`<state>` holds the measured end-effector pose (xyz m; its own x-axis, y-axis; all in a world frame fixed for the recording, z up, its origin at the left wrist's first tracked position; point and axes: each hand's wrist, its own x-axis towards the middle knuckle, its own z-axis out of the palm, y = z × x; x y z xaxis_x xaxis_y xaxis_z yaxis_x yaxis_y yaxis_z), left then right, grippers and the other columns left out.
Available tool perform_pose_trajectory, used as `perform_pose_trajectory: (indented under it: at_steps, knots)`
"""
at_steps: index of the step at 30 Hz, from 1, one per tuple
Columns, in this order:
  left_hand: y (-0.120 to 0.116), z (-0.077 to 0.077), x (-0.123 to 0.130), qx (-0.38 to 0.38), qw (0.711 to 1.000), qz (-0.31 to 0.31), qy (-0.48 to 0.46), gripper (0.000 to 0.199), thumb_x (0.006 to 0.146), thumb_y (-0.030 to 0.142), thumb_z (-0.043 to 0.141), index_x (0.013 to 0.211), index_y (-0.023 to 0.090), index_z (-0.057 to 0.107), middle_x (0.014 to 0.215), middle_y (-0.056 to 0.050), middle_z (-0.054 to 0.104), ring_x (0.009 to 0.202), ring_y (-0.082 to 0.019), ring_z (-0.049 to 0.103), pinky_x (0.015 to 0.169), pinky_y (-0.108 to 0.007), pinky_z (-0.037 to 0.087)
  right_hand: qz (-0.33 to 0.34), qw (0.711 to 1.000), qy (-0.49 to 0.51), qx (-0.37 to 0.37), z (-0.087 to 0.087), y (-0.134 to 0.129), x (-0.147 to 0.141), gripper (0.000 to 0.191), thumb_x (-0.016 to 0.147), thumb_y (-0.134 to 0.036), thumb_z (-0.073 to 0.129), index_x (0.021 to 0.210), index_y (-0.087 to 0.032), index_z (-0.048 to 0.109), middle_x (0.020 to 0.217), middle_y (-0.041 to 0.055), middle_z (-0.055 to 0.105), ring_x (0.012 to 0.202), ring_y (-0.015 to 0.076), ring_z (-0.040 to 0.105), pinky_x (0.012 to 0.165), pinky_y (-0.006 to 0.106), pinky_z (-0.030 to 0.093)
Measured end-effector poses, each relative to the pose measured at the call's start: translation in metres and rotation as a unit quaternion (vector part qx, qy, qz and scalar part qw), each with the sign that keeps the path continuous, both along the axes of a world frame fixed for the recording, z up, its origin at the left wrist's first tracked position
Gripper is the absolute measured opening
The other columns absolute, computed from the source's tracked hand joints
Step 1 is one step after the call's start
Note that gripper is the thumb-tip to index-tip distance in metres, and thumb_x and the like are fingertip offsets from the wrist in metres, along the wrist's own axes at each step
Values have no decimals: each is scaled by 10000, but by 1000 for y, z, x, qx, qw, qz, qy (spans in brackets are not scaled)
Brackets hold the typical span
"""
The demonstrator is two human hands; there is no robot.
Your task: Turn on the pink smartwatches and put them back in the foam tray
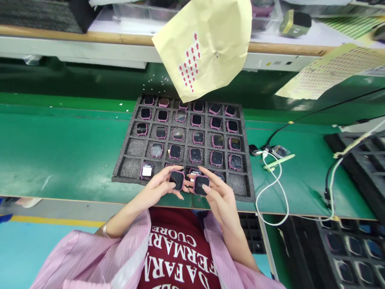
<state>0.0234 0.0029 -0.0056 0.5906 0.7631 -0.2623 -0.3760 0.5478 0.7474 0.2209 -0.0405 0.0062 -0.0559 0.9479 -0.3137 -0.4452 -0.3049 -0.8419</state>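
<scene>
My left hand [164, 184] grips a purple-framed smartwatch case [177, 180], its dark screen facing up. Close beside it, my right hand [218, 190] is closed on a second purple smartwatch case [201, 185], the thumb lying on its screen. Both hands are over the near edge of a grey foam tray [132, 147], whose compartments hold many similar watch cases. One watch [147, 170] in the front row shows a lit white screen. Other front-row watches are partly hidden behind my fingers.
A white cable [285, 200] and a pale green stick [279, 161] lie on the green bench [60, 152] to the right. Yellow sheets of red arrow stickers [210, 48] hang from the shelf. More foam trays [355, 176] stand at the right.
</scene>
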Motion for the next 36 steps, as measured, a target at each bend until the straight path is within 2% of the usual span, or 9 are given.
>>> perform_pose_trajectory:
  at_steps: [4, 7, 10, 14, 17, 20, 23, 30, 36]
  knots:
    - [0, 0, 1, 17, 1000, -5, 14, 417, 837, 147, 566, 1246, 209, 520, 1059, -76, 630, 897, -197, 658, 726, -335, 599, -1, 1000, -26, -1, -1, -1, 0, 417, 854, -283, 702, 1261, -251, 616, 1166, 91, 698, 1032, 295, 681, 912, 455, 550]
    - [0, 2, 1, 56, 996, -8, 64, 437, 814, 163, 625, 1230, 190, 495, 967, -60, 614, 814, -176, 659, 631, -258, 572, 6, 1000, -24, -5, 1, -2, -2, 471, 869, -312, 690, 1320, -263, 566, 1219, 100, 670, 1096, 304, 651, 940, 469, 531]
    - [-1, 4, 1, 83, 987, -7, 136, 411, 794, 201, 684, 1155, 190, 488, 898, -26, 567, 670, -119, 625, 459, -154, 459, 25, 1000, -3, -3, 5, -4, -3, 522, 889, -323, 668, 1382, -285, 500, 1280, 101, 633, 1178, 301, 601, 998, 498, 481]
    - [-1, 6, 2, 91, 981, 8, 173, 336, 784, 266, 707, 1027, 193, 486, 853, 16, 521, 514, -42, 513, 354, -120, 322, 48, 999, 24, -6, 7, -3, -1, 477, 888, -309, 674, 1345, -290, 540, 1276, 107, 635, 1160, 291, 615, 1014, 520, 454]
    - [-1, 8, 3, 97, 981, 10, 169, 324, 768, 272, 713, 994, 190, 496, 836, 30, 502, 485, -29, 481, 353, -129, 315, 64, 997, 39, -10, 5, 0, 2, 482, 798, -317, 765, 1255, -275, 619, 1184, 114, 683, 1043, 304, 676, 955, 532, 494]
    - [-2, 7, 2, 100, 981, -5, 168, 300, 779, 260, 688, 1001, 185, 501, 789, 41, 490, 467, -29, 467, 376, -140, 330, 58, 997, 50, -5, 3, 2, 4, 385, 697, -315, 838, 1059, -262, 717, 1078, 90, 717, 932, 294, 709, 904, 495, 532]
    - [-3, 6, 1, 106, 981, -26, 161, 217, 801, 204, 639, 956, 178, 490, 691, 68, 459, 448, -28, 441, 434, -152, 362, 54, 997, 52, -1, 4, 1, 5, 292, 650, -291, 859, 919, -255, 752, 1034, 65, 712, 942, 297, 700, 873, 454, 550]
    - [-5, 5, 2, 86, 987, -30, 133, 284, 827, 262, 654, 1028, 195, 465, 688, 64, 472, 400, -25, 408, 358, -138, 269, 60, 997, 40, 6, 7, 0, 5, 330, 657, -289, 836, 974, -267, 751, 1016, 67, 719, 950, 276, 685, 902, 429, 529]
    - [-5, 2, 1, 91, 985, -18, 147, 294, 812, 262, 661, 1042, 190, 494, 677, 57, 477, 434, -41, 428, 379, -141, 287, 69, 997, 36, 11, 4, 2, 5, 308, 646, -301, 836, 941, -259, 759, 1015, 68, 695, 949, 283, 675, 875, 424, 536]
